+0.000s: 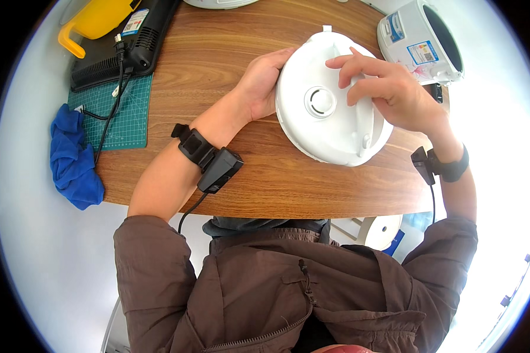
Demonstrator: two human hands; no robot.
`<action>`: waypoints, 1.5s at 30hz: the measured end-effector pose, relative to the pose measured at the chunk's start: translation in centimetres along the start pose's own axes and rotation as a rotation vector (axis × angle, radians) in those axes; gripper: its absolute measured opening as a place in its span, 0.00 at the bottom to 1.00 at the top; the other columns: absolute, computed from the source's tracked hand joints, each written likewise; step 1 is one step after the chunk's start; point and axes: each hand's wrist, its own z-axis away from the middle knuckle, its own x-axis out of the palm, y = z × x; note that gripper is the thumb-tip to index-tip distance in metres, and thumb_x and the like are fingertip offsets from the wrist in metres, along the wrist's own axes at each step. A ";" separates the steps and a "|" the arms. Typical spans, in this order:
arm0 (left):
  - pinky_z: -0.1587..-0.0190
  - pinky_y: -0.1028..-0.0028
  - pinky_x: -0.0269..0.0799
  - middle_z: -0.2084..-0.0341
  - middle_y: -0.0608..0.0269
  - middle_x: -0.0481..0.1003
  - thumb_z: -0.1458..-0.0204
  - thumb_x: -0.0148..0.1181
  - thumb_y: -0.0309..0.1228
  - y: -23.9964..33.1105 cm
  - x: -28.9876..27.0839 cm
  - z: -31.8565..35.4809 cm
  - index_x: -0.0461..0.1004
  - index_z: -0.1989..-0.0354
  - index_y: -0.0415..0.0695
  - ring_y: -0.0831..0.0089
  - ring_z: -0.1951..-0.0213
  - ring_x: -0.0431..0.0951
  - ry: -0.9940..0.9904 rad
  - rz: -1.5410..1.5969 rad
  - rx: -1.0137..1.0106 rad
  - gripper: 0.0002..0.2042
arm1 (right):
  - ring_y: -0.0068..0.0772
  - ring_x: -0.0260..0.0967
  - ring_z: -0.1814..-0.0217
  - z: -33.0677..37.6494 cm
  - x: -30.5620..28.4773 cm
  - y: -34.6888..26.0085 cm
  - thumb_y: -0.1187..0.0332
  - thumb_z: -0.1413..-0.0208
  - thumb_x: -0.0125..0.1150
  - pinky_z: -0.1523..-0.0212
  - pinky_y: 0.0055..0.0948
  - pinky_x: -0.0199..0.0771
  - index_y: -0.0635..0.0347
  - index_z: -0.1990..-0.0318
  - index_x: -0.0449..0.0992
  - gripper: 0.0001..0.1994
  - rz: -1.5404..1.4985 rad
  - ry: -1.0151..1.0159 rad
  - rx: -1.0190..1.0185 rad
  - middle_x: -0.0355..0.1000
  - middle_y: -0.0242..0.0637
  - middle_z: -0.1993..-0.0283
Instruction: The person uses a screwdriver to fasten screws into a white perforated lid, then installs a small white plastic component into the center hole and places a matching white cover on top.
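A round white rice cooker lid [300, 126] with a steam vent [320, 102] near its middle is over the wooden table, right of centre. At the lid's left rim my left hand [266, 82] grips it, the fingers partly hidden behind the edge. My right hand [388, 88] is over the lid's right side, fingers apart and slightly bent, beside the long raised handle [365, 120]. Whether its fingertips touch the lid I cannot tell. The white rice cooker body [415, 44], with labels and a flower print, stands at the far right, its dark opening facing right.
On the far left, a black appliance [141, 53] with a cord carries a yellow jug [103, 20]. Under it lies a green cutting mat [129, 120], with a blue cloth [73, 156] at the table's left edge. A white object [221, 2] is at the back.
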 end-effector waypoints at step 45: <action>0.39 0.60 0.75 0.43 0.53 0.75 0.34 0.58 0.37 0.8 0.9 -0.2 0.66 0.35 0.36 0.63 0.43 0.77 0.155 -0.050 0.308 0.24 | 0.44 0.77 0.53 11.5 6.6 1.5 0.62 0.45 0.68 0.48 0.41 0.74 0.58 0.50 0.81 0.17 0.232 0.609 1.097 0.80 0.42 0.55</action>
